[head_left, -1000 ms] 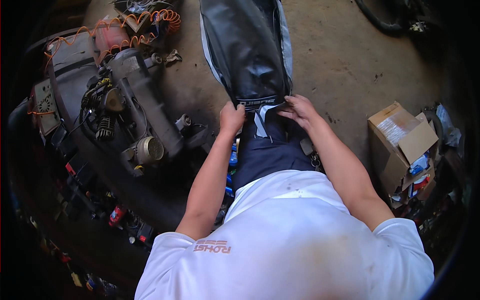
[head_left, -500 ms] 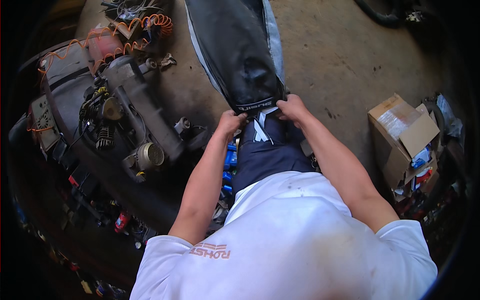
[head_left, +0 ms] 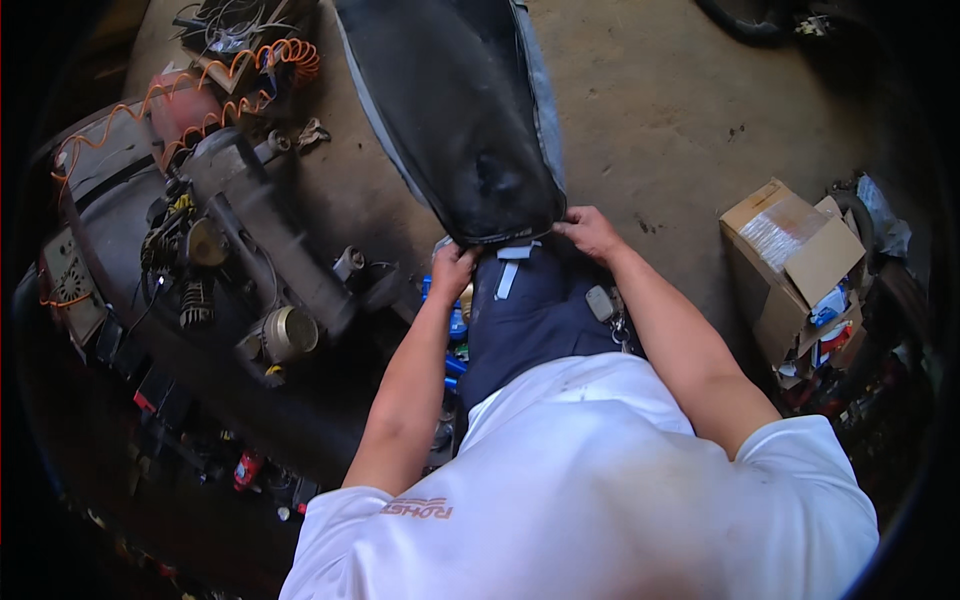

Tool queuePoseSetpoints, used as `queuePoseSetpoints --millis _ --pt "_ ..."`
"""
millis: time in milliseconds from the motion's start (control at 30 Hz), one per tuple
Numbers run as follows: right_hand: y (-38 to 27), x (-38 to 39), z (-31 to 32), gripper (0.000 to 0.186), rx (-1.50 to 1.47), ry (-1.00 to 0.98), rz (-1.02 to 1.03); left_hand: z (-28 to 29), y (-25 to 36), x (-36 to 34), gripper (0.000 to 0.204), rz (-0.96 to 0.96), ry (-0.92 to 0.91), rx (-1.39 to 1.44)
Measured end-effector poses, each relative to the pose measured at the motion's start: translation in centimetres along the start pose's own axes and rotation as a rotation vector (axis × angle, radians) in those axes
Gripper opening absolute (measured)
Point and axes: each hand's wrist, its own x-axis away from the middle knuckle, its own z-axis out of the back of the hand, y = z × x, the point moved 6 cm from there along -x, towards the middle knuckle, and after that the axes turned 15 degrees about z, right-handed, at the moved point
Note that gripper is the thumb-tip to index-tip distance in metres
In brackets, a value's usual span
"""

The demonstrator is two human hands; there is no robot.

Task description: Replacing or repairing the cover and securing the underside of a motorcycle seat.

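Observation:
A long, black motorcycle seat cover (head_left: 440, 110) with pale grey sides stretches away from my thighs, its near end rounded. My left hand (head_left: 455, 268) pinches the left corner of that near edge. At the right corner, my right hand (head_left: 590, 233) grips the edge between thumb and fingers, the fingertips partly hidden beneath it. White strips (head_left: 508, 275) hang below the edge, between my hands and against my dark trousers (head_left: 535, 320). The cover's far end is cut off by the top of the picture.
A dark air compressor (head_left: 250, 200) stands at left, with a coiled orange hose (head_left: 290, 55) behind it. An open cardboard box (head_left: 790, 260) holding packages is at right. Blue containers (head_left: 455, 365) sit by my left leg. A key fob (head_left: 600, 303) hangs at my right hip.
Both hands have come slightly nearer to me with the cover's edge. The edge has turned down, so less of its printed band shows. The key fob has come into sight.

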Motion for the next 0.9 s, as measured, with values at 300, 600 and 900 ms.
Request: queuePoseSetpoints --millis 300,600,900 --pt "0.5 -1.5 1.5 0.028 -0.043 -0.296 -0.211 -0.8 -1.4 -1.1 0.02 0.443 -0.508 0.516" --pt "-13.0 -2.7 1.2 0.046 0.635 0.562 0.348 -0.6 1.1 -0.5 0.015 0.311 -0.273 0.21" --pt "-0.1 -9.0 3.4 0.044 0.185 0.705 0.062 -1.2 1.4 -1.2 0.02 0.288 -0.15 0.177"
